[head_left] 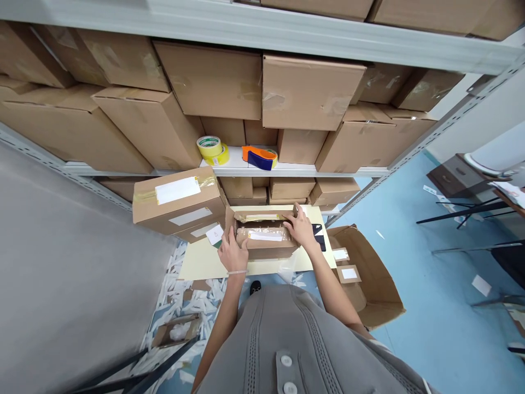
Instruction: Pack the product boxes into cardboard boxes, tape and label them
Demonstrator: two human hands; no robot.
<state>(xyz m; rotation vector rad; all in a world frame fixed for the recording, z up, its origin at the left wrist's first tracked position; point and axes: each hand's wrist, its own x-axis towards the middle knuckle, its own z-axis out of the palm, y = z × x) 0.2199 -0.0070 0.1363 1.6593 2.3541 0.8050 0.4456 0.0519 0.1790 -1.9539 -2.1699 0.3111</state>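
Observation:
An opened cardboard box (268, 253) rests on a pale yellow board in front of me. Inside lies a smaller taped carton (266, 236) with a white label, and a strip with clear tape shows behind it. My left hand (233, 253) grips the box at its left front corner. At the right end, my right hand (301, 225) has its fingers over the wall and flap. A white card (214, 235) lies just left of the box. Beyond my right hand is a dark flat object (319, 236), partly covered by my wrist.
Taped cartons stand stacked at left (176, 205). Tape rolls (212, 149) and an orange and blue tape dispenser (260, 157) sit on the shelf among boxes. A large open carton (379, 273) holding small labelled boxes stands right. Paper scraps (205, 301) litter the floor at left.

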